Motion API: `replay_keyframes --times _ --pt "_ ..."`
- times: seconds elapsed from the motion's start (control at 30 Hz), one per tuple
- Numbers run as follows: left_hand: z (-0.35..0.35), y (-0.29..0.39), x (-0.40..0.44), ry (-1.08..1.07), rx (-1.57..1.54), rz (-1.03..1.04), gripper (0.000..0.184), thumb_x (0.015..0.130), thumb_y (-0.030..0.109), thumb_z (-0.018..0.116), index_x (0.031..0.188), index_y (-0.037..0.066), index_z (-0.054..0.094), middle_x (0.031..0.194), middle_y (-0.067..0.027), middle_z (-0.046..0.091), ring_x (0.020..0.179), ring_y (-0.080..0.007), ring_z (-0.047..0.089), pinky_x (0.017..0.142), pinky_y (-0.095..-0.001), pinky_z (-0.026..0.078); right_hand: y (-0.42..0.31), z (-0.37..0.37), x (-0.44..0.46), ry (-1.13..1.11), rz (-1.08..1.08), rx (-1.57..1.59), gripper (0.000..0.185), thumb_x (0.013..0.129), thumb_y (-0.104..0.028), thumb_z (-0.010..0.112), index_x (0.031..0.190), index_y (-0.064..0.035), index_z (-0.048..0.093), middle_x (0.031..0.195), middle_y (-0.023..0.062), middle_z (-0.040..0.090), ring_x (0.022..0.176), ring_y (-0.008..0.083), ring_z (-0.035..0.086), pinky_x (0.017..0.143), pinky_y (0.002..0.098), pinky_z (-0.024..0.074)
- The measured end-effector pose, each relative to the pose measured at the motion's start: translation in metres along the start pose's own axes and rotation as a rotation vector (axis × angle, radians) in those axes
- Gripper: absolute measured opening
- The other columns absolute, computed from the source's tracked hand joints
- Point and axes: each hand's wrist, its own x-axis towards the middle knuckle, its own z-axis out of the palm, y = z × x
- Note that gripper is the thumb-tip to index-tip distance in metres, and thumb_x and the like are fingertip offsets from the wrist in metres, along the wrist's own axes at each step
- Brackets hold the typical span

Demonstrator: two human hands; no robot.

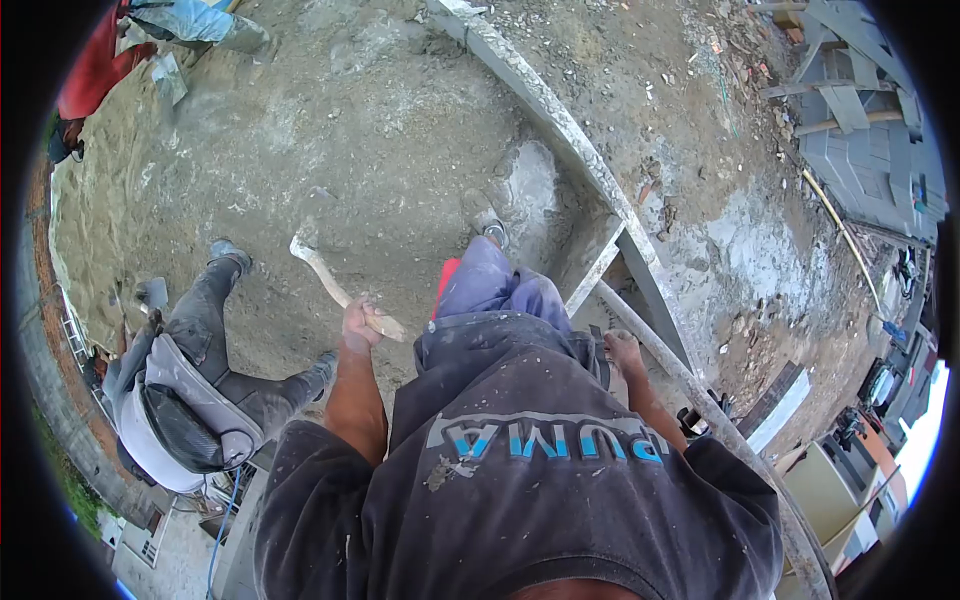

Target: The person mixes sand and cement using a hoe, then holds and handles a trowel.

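Observation:
My left hand (361, 322) is closed around the near end of a curved wooden tool handle (328, 276). The handle slants forward and left over the bare ground, and its far end is pale; I cannot make out a tool head. My right hand (622, 352) hangs low beside my hip, close to a wooden brace (645, 335). Its fingers look loosely extended, and nothing shows in them.
A long timber board (560, 115) runs diagonally on the right, with a short crosspiece (596, 268) joined to it. A co-worker (195, 385) bends close on my left. Another person in red (100, 65) is at the far left. Grey planks (850, 130) lie at the upper right.

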Motion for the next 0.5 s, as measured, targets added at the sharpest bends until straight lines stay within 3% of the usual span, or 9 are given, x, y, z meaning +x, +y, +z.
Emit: replay_keyframes --times 0.07,0.17,0.27,0.3,0.37,0.47,0.5 --pt "0.003 0.003 0.01 -0.012 -0.014 -0.052 0.018 0.087 0.014 0.054 0.071 0.015 0.045 0.054 0.0031 0.041 0.047 -0.0123 0.042 0.05 -0.028 0.043 -0.08 0.005 -0.01 0.059 -0.098 0.062 0.025 0.091 -0.027 0.059 0.104 -0.0064 0.06 0.077 0.004 0.062 0.058 0.0105 0.054 0.049 0.0247 0.0446" --pt "0.013 0.007 0.004 0.072 0.013 -0.047 0.017 0.088 0.014 0.053 0.073 0.015 0.045 0.053 0.0031 0.04 0.047 -0.0119 0.042 0.049 -0.0278 0.043 -0.128 -0.002 0.009 0.101 -0.255 0.191 0.027 0.091 -0.031 0.058 0.104 -0.0072 0.061 0.073 0.0001 0.058 0.056 0.0085 0.051 0.048 0.0236 0.0414" --pt "0.019 0.024 0.003 0.056 -0.058 -0.07 0.018 0.089 0.013 0.05 0.072 0.015 0.044 0.054 0.0028 0.039 0.047 -0.012 0.043 0.047 -0.0282 0.043 -0.151 -0.016 -0.003 0.163 -0.273 -0.059 0.027 0.092 -0.032 0.057 0.1 -0.0067 0.063 0.073 0.0011 0.06 0.056 0.0094 0.052 0.048 0.0259 0.0412" --pt "0.034 0.032 0.0 0.051 -0.069 -0.013 0.019 0.088 0.012 0.05 0.071 0.015 0.043 0.053 0.003 0.039 0.046 -0.012 0.042 0.045 -0.028 0.042 -0.14 -0.025 0.012 0.154 -0.33 -0.094 0.028 0.086 -0.027 0.059 0.094 -0.0014 0.066 0.071 0.0023 0.061 0.06 0.0098 0.054 0.051 0.027 0.0435" --pt "0.057 0.053 -0.019 0.058 -0.103 0.11 0.02 0.087 0.011 0.05 0.069 0.015 0.042 0.053 0.0035 0.038 0.044 -0.012 0.042 0.042 -0.0276 0.041 -0.131 -0.038 0.023 0.182 -0.46 -0.278 0.029 0.085 -0.028 0.059 0.094 -0.0008 0.067 0.074 0.0045 0.063 0.063 0.0117 0.057 0.055 0.0276 0.0462" --pt "0.083 0.11 -0.019 -0.107 -0.373 0.088 0.021 0.085 0.008 0.048 0.067 0.016 0.041 0.051 0.0045 0.037 0.041 -0.0119 0.041 0.038 -0.0261 0.038 -0.1 -0.063 0.072 -0.046 -0.18 0.082 0.029 0.085 -0.028 0.06 0.095 -0.0014 0.066 0.076 0.0074 0.065 0.07 0.0145 0.06 0.061 0.0306 0.0495" --pt "0.089 0.121 -0.023 -0.138 -0.36 0.115 0.02 0.083 0.005 0.047 0.067 0.016 0.041 0.05 0.0053 0.036 0.04 -0.0109 0.04 0.036 -0.0248 0.037 -0.113 -0.066 0.066 -0.02 -0.141 0.015 0.029 0.085 -0.028 0.059 0.095 -0.0019 0.066 0.077 0.0077 0.065 0.07 0.0159 0.061 0.061 0.0323 0.0501"
